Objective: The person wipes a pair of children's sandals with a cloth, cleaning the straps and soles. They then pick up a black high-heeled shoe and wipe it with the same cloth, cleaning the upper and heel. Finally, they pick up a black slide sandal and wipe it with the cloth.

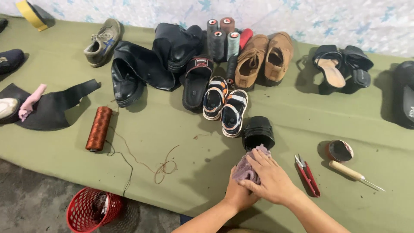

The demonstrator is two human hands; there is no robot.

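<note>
Right hand (271,177) overlaps left hand (239,194)
</note>
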